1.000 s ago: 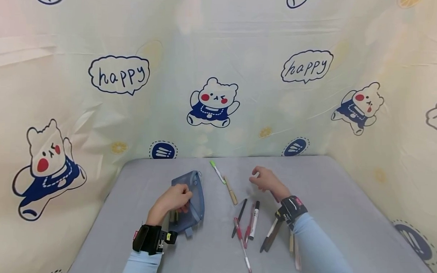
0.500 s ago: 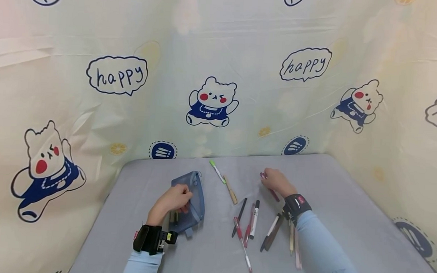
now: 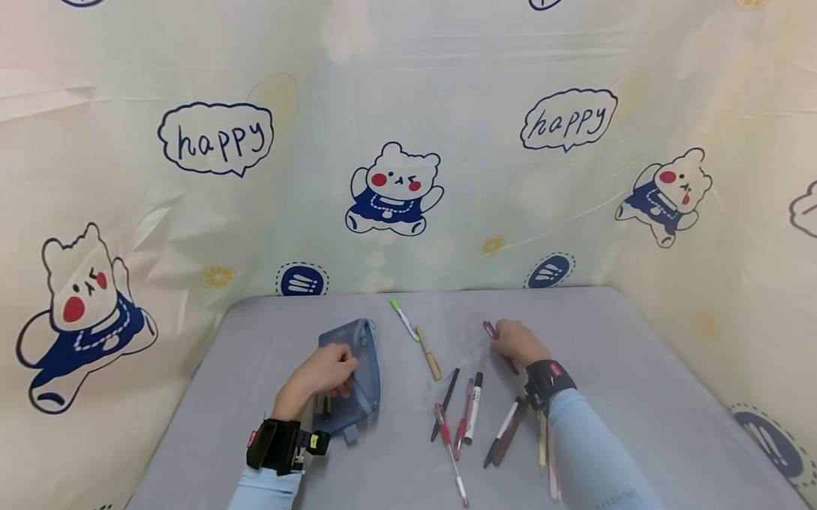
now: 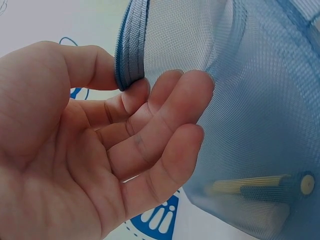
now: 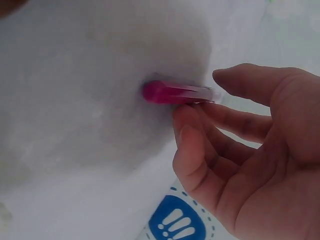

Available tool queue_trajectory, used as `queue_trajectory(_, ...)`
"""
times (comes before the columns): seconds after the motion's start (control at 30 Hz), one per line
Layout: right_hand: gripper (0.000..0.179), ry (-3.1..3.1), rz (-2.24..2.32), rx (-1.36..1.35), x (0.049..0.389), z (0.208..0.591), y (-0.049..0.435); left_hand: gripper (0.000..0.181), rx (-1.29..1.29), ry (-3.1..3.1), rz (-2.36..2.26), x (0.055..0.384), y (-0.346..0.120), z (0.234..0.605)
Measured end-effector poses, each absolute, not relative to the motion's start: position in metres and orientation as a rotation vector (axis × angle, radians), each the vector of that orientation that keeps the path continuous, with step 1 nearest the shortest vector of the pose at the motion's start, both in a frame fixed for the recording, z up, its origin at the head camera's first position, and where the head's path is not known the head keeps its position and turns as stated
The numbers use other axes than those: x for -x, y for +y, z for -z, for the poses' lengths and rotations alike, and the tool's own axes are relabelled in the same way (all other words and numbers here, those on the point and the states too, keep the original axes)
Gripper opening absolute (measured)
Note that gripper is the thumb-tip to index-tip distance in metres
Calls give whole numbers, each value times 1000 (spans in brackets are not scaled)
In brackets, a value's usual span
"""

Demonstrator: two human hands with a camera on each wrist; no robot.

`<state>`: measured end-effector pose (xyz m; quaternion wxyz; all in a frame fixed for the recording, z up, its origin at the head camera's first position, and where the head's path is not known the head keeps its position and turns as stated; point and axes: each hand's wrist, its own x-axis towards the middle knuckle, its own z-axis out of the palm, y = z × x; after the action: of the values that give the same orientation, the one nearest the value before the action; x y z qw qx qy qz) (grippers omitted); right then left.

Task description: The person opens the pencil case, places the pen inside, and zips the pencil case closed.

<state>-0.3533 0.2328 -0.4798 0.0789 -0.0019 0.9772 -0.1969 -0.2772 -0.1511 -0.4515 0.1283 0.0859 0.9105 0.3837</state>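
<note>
A blue mesh pencil case (image 3: pixel 369 374) lies on the left of the table. My left hand (image 3: pixel 325 371) pinches its zipped edge (image 4: pixel 132 45) between thumb and fingertips. Through the mesh show a yellowish striped stick (image 4: pixel 250 184) and a pale round-ended item (image 4: pixel 260 215). At the right, my right hand (image 3: pixel 522 343) is low over a magenta pen (image 5: pixel 172 93), which lies between thumb and fingers. The bent fingers touch its side, while the thumb stands a little apart in the right wrist view. Part of the pen is hidden under the hand in the head view.
Mid-table lie a green-capped pen (image 3: pixel 402 317), a tan pen (image 3: pixel 429 356), a black pen (image 3: pixel 447 403), red pens (image 3: pixel 451 444) and a white marker (image 3: pixel 473 415). Dark pens (image 3: pixel 506 438) and pencil-like sticks (image 3: pixel 544 443) lie near my right forearm. A printed curtain (image 3: pixel 315 207) surrounds the table.
My right hand has shifted right and lowered over the magenta pen, its fingers coming round it. The left hand keeps its hold on the pencil case's edge.
</note>
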Motion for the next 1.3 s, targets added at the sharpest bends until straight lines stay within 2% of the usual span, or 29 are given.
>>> queue_trajectory(0.23, 8, 2925, 583, 27, 356, 481, 233, 21, -296, 2649, -1119, 279, -153, 452)
queue_trajectory(0.57, 21, 2857, 754, 18, 365, 484, 239, 21, -288, 2643, -1126, 281, -152, 454)
queue_trajectory(0.77, 22, 2810, 843, 12, 368, 483, 239, 21, -289, 2639, -1125, 280, -154, 452)
queue_trajectory(1.3, 35, 2557, 1307, 159, 357, 468, 201, 21, -271, 2645, -1127, 278, -152, 451)
